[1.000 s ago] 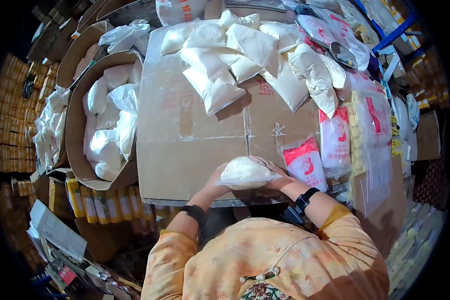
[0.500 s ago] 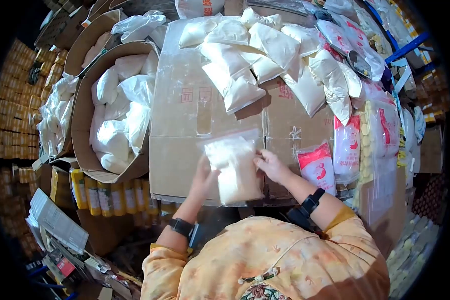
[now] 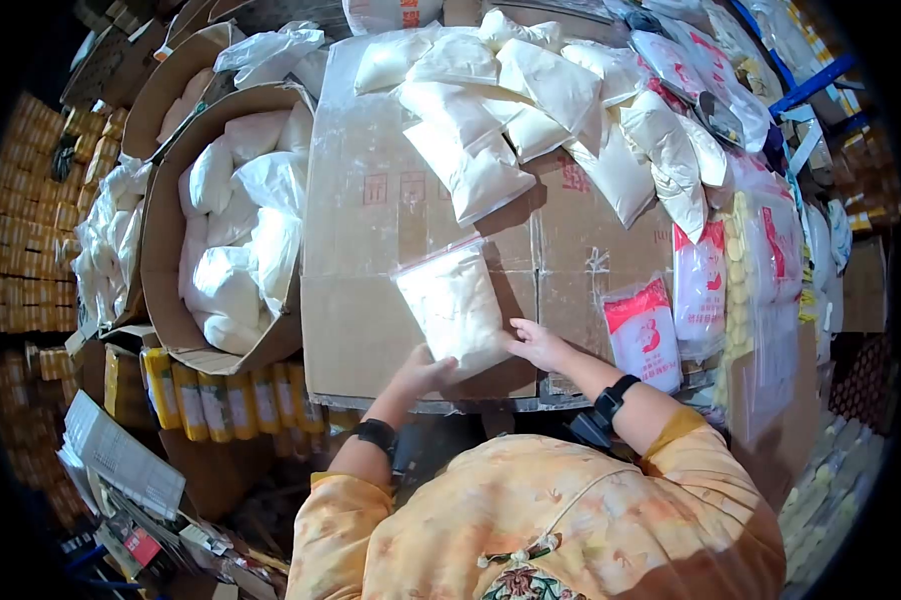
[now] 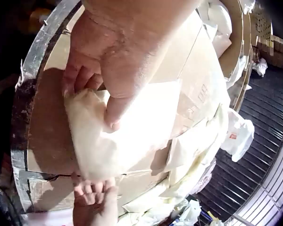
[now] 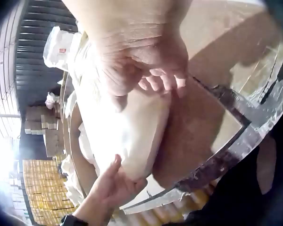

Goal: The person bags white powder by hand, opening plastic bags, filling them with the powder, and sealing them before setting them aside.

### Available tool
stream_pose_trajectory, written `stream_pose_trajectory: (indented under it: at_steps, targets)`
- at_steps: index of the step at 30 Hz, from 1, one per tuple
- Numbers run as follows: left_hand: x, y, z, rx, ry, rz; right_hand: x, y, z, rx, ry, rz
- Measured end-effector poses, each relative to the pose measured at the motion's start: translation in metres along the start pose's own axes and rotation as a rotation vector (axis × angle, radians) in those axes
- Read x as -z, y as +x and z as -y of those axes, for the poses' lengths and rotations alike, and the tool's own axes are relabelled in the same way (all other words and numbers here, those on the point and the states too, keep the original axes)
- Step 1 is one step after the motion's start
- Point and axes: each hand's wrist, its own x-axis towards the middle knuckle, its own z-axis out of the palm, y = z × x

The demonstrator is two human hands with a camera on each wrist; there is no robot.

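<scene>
A clear zip-top bag of off-white powder (image 3: 456, 308) lies tilted at the near part of a flat cardboard surface (image 3: 356, 330), its zip edge pointing away from me. My left hand (image 3: 421, 374) grips its near left corner; the left wrist view shows the thumb over the top and the fingers at the edge. At the bag's near right side is my right hand (image 3: 541, 346), palm turned toward the bag. Its fingertips (image 4: 92, 187) touch the bag's edge in the left wrist view, loosely bent and not wrapped round it.
Several filled powder bags (image 3: 471, 165) lie heaped across the far side. Red-and-white printed packs (image 3: 643, 338) sit to the right. A deep cardboard box (image 3: 156, 270) of white bags stands at left, above yellow-wrapped packages (image 3: 216, 405).
The bag was held near the front edge, then turned upright and blurred in motion; now it leans back on the cardboard. The left hand has moved to its near left corner.
</scene>
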Motion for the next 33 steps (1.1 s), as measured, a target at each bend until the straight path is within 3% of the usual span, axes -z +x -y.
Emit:
stream_pose_trajectory:
  at_steps: [1, 4, 7, 8, 11, 13, 15, 16, 18, 19, 21, 23, 24, 25, 26, 28, 29, 31, 33]
  targets:
    - [-0.005, 0.002, 0.0, 0.007, -0.084, 0.045, -0.009, 0.008, 0.003, 0.113, 0.041, -0.039]
    - [-0.017, 0.007, 0.008, 0.051, -0.304, 0.193, -0.002, 0.012, 0.05, -0.099, -0.205, -0.021]
    - [-0.007, 0.0, 0.015, 0.106, -0.327, 0.265, 0.002, 0.008, 0.067, 0.001, -0.098, 0.174]
    - [-0.004, -0.004, 0.018, 0.141, -0.402, 0.255, -0.004, 0.013, 0.052, -0.012, -0.08, 0.213]
    - [-0.001, -0.019, 0.022, 0.227, -0.744, 0.211, -0.023, -0.018, 0.108, -0.024, -0.275, 0.228]
    - [-0.004, -0.032, 0.02, 0.253, -0.799, 0.08, -0.04, -0.016, 0.108, 0.022, -0.359, 0.278]
    - [0.007, -0.041, 0.026, 0.2, -0.674, 0.082, -0.044, -0.021, 0.119, 0.125, -0.215, 0.299]
    - [0.012, -0.044, 0.023, 0.068, -0.723, 0.137, -0.048, -0.015, 0.12, 0.201, -0.214, 0.296]
    - [0.028, -0.042, 0.018, -0.021, -0.688, -0.042, -0.054, -0.006, 0.136, 0.372, -0.181, 0.239]
    - [0.038, -0.038, 0.008, -0.183, -0.702, -0.032, -0.057, -0.004, 0.153, 0.469, -0.154, 0.181]
    - [0.072, -0.032, -0.027, -0.315, -0.631, 0.006, -0.062, 0.002, 0.169, 0.557, -0.04, 0.121]
    - [0.097, -0.028, -0.071, -0.423, -0.524, -0.058, -0.054, -0.011, 0.183, 0.545, -0.08, 0.087]
    - [0.099, -0.028, -0.092, -0.423, -0.42, -0.187, -0.044, -0.023, 0.19, 0.353, -0.082, 0.173]
    - [0.112, -0.023, -0.101, -0.403, -0.323, -0.16, -0.039, -0.024, 0.174, 0.382, -0.189, 0.133]
    - [0.148, -0.005, -0.096, -0.533, 0.291, -0.181, -0.034, -0.021, 0.146, 0.407, -0.298, 0.093]
    - [0.164, 0.012, -0.08, -0.372, 0.451, -0.312, -0.008, -0.034, 0.103, 0.376, -0.454, -0.027]
    - [0.152, 0.017, -0.076, -0.073, 0.003, -0.408, 0.012, -0.049, 0.083, 0.318, -0.501, -0.112]
    - [0.156, 0.033, -0.049, -0.119, 0.068, -0.497, 0.058, -0.076, 0.039, 0.253, -0.451, -0.32]
    - [0.131, 0.024, -0.045, -0.155, 0.076, -0.552, 0.115, -0.129, 0.036, 0.074, -0.271, -0.452]
